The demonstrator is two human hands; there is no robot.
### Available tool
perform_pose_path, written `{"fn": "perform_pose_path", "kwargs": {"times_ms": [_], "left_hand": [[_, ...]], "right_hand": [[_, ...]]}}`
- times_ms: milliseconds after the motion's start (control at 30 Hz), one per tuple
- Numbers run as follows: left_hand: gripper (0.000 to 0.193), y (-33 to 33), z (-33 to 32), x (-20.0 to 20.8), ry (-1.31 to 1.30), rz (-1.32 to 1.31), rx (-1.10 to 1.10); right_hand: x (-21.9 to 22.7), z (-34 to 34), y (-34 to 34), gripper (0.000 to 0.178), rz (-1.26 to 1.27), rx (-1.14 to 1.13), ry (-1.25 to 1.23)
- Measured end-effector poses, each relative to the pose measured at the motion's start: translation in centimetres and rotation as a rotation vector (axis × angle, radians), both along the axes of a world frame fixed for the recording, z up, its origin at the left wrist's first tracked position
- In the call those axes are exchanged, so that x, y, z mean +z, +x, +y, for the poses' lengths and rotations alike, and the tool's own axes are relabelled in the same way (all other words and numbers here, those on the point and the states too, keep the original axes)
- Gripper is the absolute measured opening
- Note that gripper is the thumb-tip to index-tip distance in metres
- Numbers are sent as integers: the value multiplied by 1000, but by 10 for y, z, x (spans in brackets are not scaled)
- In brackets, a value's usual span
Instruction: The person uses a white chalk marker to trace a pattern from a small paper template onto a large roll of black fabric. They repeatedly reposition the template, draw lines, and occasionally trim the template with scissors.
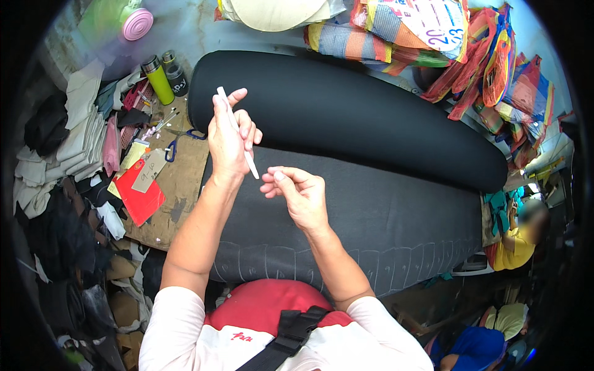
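Above the left half of the cloth-covered bench [170,217], seen in the one head view, the worker's two hands are raised and close together. The left hand [230,137] closes on a thin white strip [252,163], which lies slantwise between thumb and fingers, one end past the thumb, the other jutting below the palm toward the right hand [299,196]. That hand is half curled, its thumb against or close to the index finger, just beside the strip's lower end; I cannot tell whether it pinches anything.

Beneath them dark grey cloth [346,201] spreads to the bench's near edge, where a row of pale drawn outlines [297,263] runs along. A thick black roll [346,117] lies along the far edge. On bare wood at the left end are blue-handled scissors [172,148] and a red card [140,196] with a brown tag [147,174] over it; a green bottle [159,81] stands at the far left corner.

I take the step for handling or adjusting the strip, apart from the cloth; whether it is a marker or a narrow template I cannot say. To my eye, the next move calls for a steady left grip and careful right fingertips at the free end.
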State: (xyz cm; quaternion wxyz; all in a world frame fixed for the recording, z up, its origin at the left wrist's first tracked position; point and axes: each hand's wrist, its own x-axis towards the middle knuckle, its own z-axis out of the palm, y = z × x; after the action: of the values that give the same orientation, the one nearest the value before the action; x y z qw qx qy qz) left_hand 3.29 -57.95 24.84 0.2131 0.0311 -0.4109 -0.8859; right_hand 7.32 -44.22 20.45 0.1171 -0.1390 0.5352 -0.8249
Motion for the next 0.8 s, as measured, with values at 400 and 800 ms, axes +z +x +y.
{"fn": "perform_pose_path", "kwargs": {"times_ms": [400,800], "left_hand": [[47,1,-4,7,28,-55,-151],[44,7,2,9,-57,-66,-77]], "right_hand": [[25,-3,-3,13,589,-47,394],[32,-6,-3,7,870,-103,579]]}}
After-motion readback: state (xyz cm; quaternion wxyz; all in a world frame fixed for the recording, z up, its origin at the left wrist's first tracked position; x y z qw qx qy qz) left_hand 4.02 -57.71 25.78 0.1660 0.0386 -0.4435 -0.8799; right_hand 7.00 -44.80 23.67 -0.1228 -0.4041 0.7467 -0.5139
